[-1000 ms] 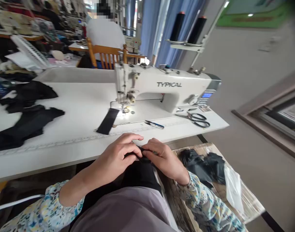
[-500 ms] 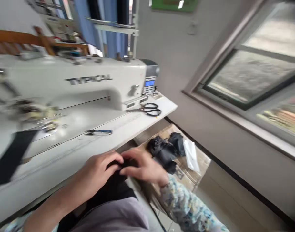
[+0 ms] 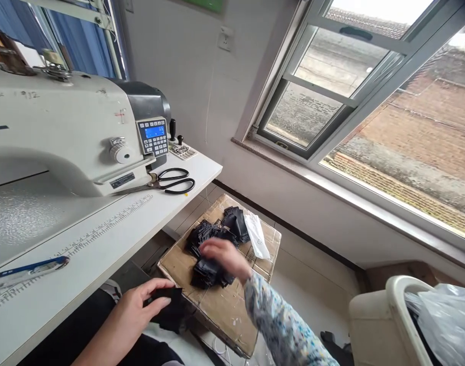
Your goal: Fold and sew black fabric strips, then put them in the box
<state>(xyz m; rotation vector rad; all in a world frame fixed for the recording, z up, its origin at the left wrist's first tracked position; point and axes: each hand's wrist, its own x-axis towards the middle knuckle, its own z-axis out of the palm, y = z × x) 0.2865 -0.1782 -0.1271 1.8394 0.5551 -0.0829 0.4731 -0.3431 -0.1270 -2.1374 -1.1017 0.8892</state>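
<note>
My left hand (image 3: 135, 310) is low in the view, in front of the table edge, thumb and fingers pinching a piece of black fabric (image 3: 170, 311). Over a pile of black fabric pieces (image 3: 205, 274) hangs my right hand (image 3: 230, 258), somewhat blurred, its fingers stretched toward the left with nothing seen in them. Whether its fingertips touch the pile I cannot tell. The pile lies on a cardboard box (image 3: 221, 310). Beside it are another black stack (image 3: 235, 221) and a white plastic bag (image 3: 257, 236).
A sewing machine (image 3: 64, 127) stands on the white table (image 3: 114, 229) at left. Black-handled scissors (image 3: 175, 185) and a blue thread snipper (image 3: 30, 269) lie on the tabletop. A cream bin (image 3: 373, 315) holding clear plastic is at lower right, below the window (image 3: 312, 96).
My view has swung right and down. My hands, earlier together on black fabric, are now apart: the right has moved over the pile, while the left keeps the fabric.
</note>
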